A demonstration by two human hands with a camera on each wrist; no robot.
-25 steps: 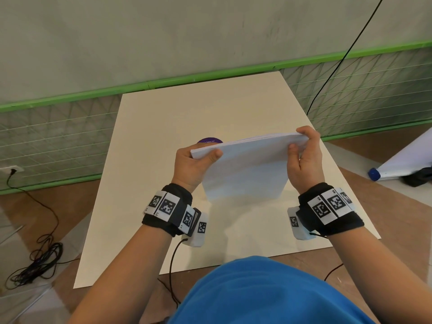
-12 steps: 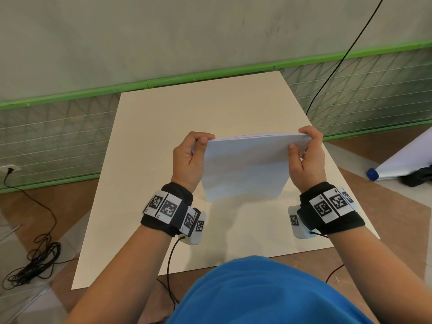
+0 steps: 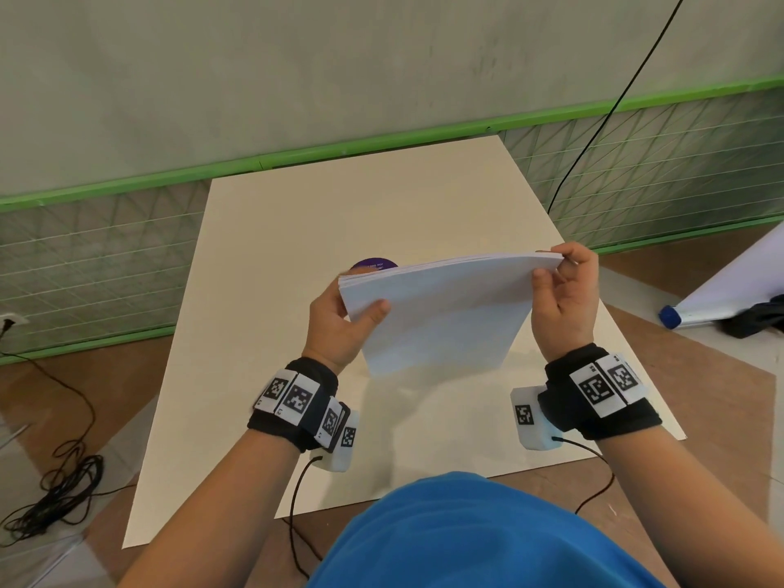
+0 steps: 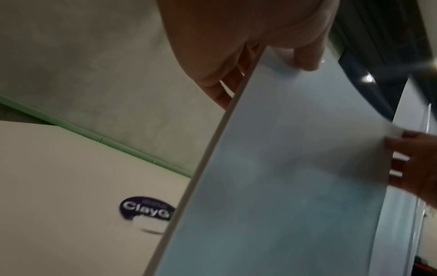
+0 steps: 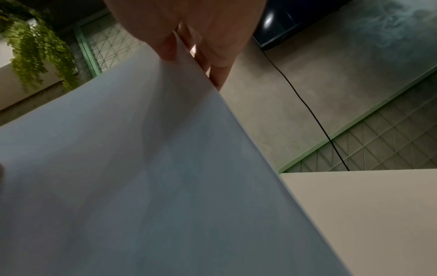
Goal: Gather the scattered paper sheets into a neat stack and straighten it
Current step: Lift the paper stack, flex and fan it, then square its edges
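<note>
**Stack held on edge over the board, both hands at its top corners**

The paper stack (image 3: 437,316) stands nearly upright above the middle of the cream board (image 3: 263,290), its lower edge down at 6 o'clock, touching the board or just above it; the pictures do not settle which. All the sheets appear gathered into this 1 bundle, and no loose sheet shows on the board.

The left hand (image 3: 339,328) holds the top corner at 9 o'clock, thumb curled over the near face and fingers behind. The right hand (image 3: 564,299) pinches the top corner at 3 o'clock between thumb and curled fingers. Both hands are closed on the paper.

At 12 o'clock behind the stack, a purple round label (image 3: 375,264) lies on the board, partly hidden.

Handling, as a judgement: the bundle is light but floppy, and it bows slightly between the 2 grips. The sheets are smooth and will slide on each other, which helps when tapping an edge square but lets them fan if the grip loosens. Holding both side edges near the top, lightly enough for sheets to settle, suits the straightening. The top edge still looks a little stepped, so squaring is probably unfinished.
</note>
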